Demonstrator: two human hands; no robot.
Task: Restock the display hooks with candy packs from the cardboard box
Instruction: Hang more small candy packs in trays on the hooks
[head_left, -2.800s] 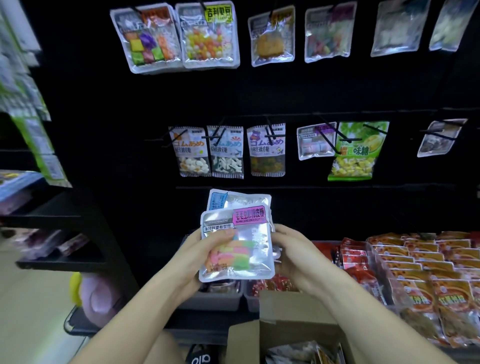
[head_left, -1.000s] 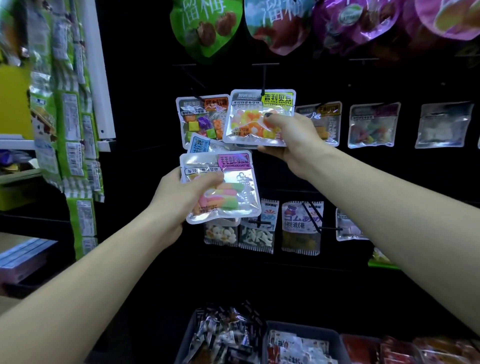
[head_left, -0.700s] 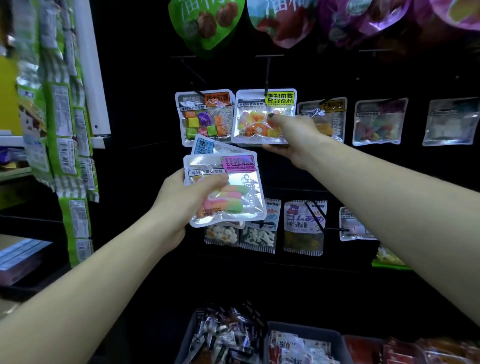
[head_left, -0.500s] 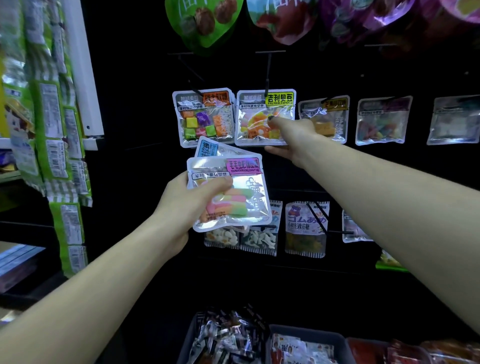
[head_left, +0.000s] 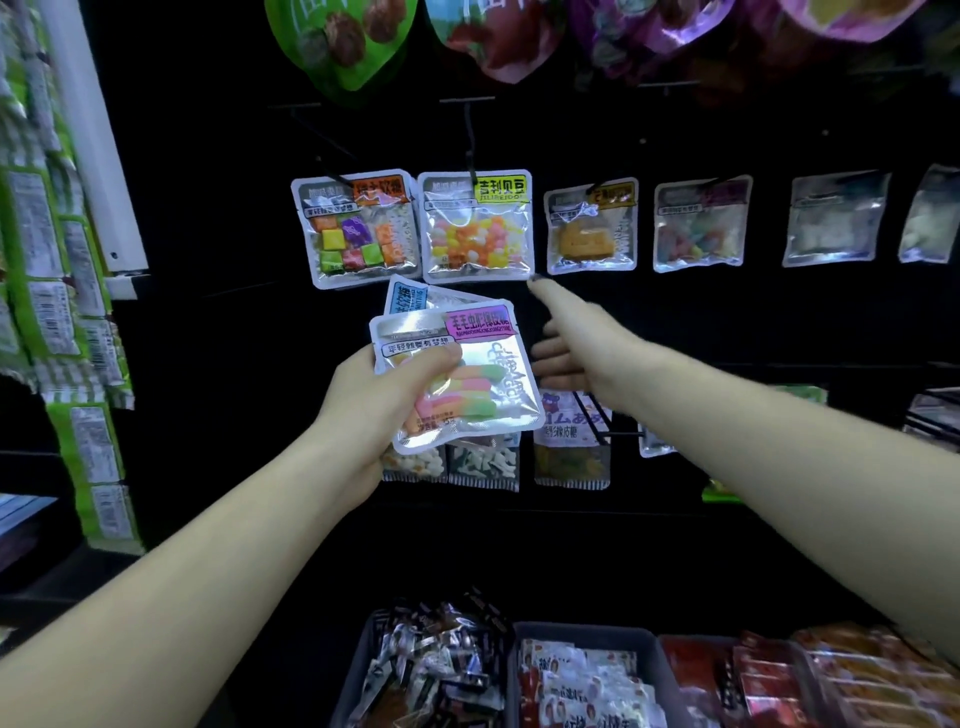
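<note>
At the pegboard, mid row: two packs are held up just below the hung row.
Left hand (head_left: 384, 395): clamped on the gummy-worm pack (head_left: 457, 374), thumb across its front; a second, blue-labelled pack (head_left: 410, 299) is stacked behind, only its top showing.
Right hand (head_left: 576, 343): empty, fingers extended, index tip just under the jelly-bean pack (head_left: 477, 226) on its hook (head_left: 470, 137).
Key relation: held packs lie immediately left of the right hand, long axis near upright, tilted slightly; right hand is judged nearer the hooks.
Cardboard box: not in view.
</note>
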